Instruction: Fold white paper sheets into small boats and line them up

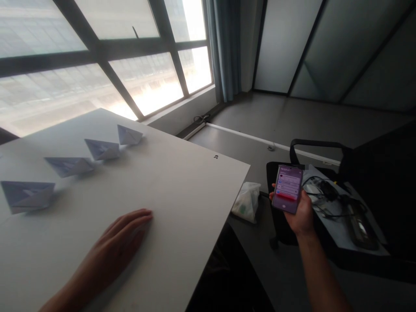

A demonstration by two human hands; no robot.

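My left hand [118, 240] lies flat on the white table [182, 186], fingers stretched out and holding nothing. Off the table's right edge, my right hand [302, 214] holds up a smartphone [287, 189] with its lit screen facing me. Several folded white paper boats stand in a row along the table's far left side: one [27, 196] nearest, then another [69, 166], a third [103, 149], and the farthest [129, 135].
A black chair [325, 149] to the right carries cables, papers and a dark device [360, 225]. A crumpled plastic bag [247, 201] lies on the floor by the table's corner. Large windows and a blue curtain [224, 47] stand behind.
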